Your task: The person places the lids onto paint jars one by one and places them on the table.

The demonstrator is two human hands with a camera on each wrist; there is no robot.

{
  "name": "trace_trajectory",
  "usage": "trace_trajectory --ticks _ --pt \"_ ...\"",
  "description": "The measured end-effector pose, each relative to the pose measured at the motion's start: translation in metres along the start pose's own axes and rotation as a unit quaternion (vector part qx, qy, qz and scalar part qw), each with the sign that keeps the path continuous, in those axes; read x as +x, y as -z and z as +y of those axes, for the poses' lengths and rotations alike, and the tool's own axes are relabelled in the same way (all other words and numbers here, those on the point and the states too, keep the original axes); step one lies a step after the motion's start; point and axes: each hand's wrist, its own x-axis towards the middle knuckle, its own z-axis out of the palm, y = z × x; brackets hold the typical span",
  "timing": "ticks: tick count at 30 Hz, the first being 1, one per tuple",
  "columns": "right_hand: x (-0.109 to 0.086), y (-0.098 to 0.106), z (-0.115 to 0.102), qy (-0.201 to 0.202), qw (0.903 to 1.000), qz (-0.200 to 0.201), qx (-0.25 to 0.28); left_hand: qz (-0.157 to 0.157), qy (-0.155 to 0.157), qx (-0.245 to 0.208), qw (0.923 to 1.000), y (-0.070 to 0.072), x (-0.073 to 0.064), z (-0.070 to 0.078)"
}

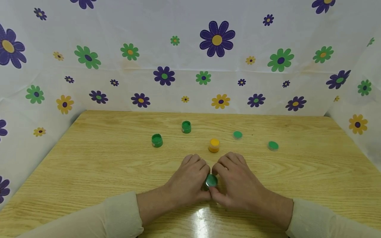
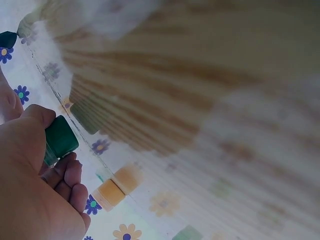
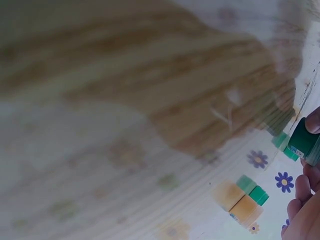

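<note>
left hand (image 1: 189, 180) and right hand (image 1: 238, 181) both gripping small green jar (image 1: 211, 180)
jar sits between the hands, over wood table (image 1: 98, 165); orange jar (image 1: 214, 145) just beyond, open green jar (image 1: 156, 141) farther left.

Left hand (image 2: 37, 175) gripping green jar (image 2: 61, 137), orange jar (image 2: 109, 194) nearby

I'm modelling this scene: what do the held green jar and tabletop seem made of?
Green jar: probably plastic, possibly glass, glossy; its upward face catches light.
Tabletop: wood or wood-look laminate, fairly glossy; it has grain streaks and a bright reflection.
</note>
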Motion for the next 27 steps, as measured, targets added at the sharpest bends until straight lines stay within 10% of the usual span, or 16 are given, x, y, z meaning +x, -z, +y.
trace_trajectory --ticks 27 --pt "0.0005 0.0000 0.0012 0.004 0.9999 -0.008 0.005 -0.007 0.005 -0.010 0.9999 0.0003 -0.0001 -0.0003"
